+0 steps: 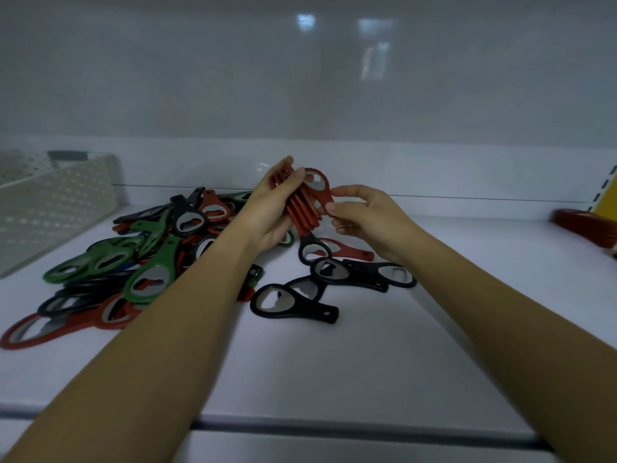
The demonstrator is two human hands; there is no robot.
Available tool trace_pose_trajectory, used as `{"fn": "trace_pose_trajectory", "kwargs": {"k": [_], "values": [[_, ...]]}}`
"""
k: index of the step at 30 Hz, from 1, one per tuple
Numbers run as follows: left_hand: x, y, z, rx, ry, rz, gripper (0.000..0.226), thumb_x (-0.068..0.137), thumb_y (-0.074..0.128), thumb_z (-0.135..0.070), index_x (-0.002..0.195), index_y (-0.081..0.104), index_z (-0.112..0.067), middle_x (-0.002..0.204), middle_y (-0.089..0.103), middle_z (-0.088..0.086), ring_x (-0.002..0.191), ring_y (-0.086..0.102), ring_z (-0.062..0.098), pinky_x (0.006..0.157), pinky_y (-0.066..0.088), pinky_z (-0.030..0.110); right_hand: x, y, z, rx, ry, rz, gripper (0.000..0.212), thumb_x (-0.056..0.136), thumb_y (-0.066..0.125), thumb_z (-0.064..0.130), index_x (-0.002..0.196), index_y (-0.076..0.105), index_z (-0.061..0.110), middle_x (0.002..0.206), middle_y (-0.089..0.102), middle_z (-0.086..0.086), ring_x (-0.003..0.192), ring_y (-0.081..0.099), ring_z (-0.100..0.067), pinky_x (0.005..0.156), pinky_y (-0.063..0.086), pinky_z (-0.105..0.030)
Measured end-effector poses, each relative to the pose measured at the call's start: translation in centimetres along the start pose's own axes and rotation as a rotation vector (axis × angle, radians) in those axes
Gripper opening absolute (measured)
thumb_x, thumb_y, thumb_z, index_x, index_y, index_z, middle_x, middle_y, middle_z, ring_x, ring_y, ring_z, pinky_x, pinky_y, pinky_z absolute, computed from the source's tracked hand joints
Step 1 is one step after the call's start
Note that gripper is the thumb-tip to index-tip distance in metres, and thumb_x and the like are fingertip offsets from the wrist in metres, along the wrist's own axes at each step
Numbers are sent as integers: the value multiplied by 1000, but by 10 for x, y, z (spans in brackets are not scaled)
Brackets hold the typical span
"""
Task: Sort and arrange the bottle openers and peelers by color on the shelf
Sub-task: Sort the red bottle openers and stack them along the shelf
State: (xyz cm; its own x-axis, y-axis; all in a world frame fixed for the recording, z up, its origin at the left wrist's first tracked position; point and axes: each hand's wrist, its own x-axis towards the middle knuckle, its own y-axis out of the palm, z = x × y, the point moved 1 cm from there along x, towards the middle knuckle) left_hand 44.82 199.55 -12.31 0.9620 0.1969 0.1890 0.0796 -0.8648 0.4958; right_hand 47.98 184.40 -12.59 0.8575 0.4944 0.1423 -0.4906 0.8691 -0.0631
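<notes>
My left hand grips a stack of several red bottle openers held upright above the white shelf. My right hand pinches the handle of the outermost red opener at the stack's right side. Below and left lies a mixed pile of green, red and black openers. Several black openers and one red opener lie loose under my hands.
A perforated white basket stands at the back left. A group of red openers sits at the far right beside a yellow tag. The shelf's front edge runs below my forearms; the back wall is close behind.
</notes>
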Motion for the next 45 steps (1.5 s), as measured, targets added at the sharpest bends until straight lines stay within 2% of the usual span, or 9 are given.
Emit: {"fn": "trace_pose_trajectory", "kwargs": {"k": [6, 11, 16, 19, 23, 28, 34, 40, 45], "values": [[-4, 5, 0, 22, 20, 122, 41, 96, 45, -7, 130, 43, -30, 111, 56, 13, 99, 63, 22, 90, 53, 36, -2, 2, 0, 26, 53, 69, 32, 89, 58, 9, 120, 57, 14, 85, 64, -2, 70, 59, -9, 70, 52, -18], [-7, 2, -6, 549, 242, 185, 49, 92, 55, -12, 125, 42, -46, 118, 50, 5, 112, 56, 14, 84, 53, 21, -3, 5, -1, -190, 5, 115, 31, 89, 59, 15, 119, 59, 22, 101, 67, 0, 86, 63, -10, 85, 50, -25], [-8, -5, 1, 760, 250, 223, 36, 83, 67, -14, 108, 54, -36, 113, 53, -9, 110, 54, 9, 83, 50, 18, -1, -1, -2, -270, -13, 33, 21, 87, 61, 16, 108, 58, 22, 101, 64, -1, 91, 63, -10, 78, 50, -18], [-5, -8, 4, 714, 254, 147, 24, 81, 69, -16, 100, 58, -29, 106, 59, 2, 103, 60, 19, 89, 52, 34, 0, -3, -6, -288, 8, 28, 21, 85, 64, 16, 105, 58, 21, 101, 65, -4, 93, 63, -12, 81, 51, -20], [-5, -3, 2, 555, 268, 100, 18, 87, 62, -15, 103, 57, -22, 91, 58, 6, 83, 68, 16, 72, 56, 28, -2, 1, -7, -266, -10, 116, 24, 82, 69, 21, 102, 56, 19, 102, 68, -6, 95, 66, -15, 90, 50, -28], [-9, 14, -2, 315, 228, 91, 4, 92, 53, -12, 91, 55, -15, 91, 57, 4, 77, 69, 12, 76, 58, 30, -7, 13, -2, -89, -70, 135, 18, 83, 65, 6, 82, 49, 14, 87, 69, -11, 73, 68, -19, 76, 56, -29], [-8, 13, -1, 225, 261, -40, 4, 91, 56, -14, 87, 54, -15, 87, 58, 1, 81, 65, 16, 77, 56, 32, -11, 21, 0, -11, -59, 150, 24, 82, 65, 1, 79, 44, 10, 99, 66, -10, 83, 69, -22, 76, 58, -30], [-11, 18, -3, 198, 265, -54, 5, 93, 53, -18, 90, 52, -14, 89, 55, 3, 84, 64, 17, 86, 55, 37, -10, 25, 7, -138, -96, 52, 29, 82, 65, -3, 70, 41, 11, 80, 66, -13, 72, 68, -20, 67, 57, -24], [-18, 32, 1, 344, 206, -36, 26, 98, 38, -36, 110, 56, -21, 103, 59, 2, 98, 59, 13, 94, 46, 38, -27, 4, 15, -333, -72, 21, 29, 79, 69, 0, 68, 45, 11, 83, 68, -14, 74, 68, -27, 76, 57, -36]]}}
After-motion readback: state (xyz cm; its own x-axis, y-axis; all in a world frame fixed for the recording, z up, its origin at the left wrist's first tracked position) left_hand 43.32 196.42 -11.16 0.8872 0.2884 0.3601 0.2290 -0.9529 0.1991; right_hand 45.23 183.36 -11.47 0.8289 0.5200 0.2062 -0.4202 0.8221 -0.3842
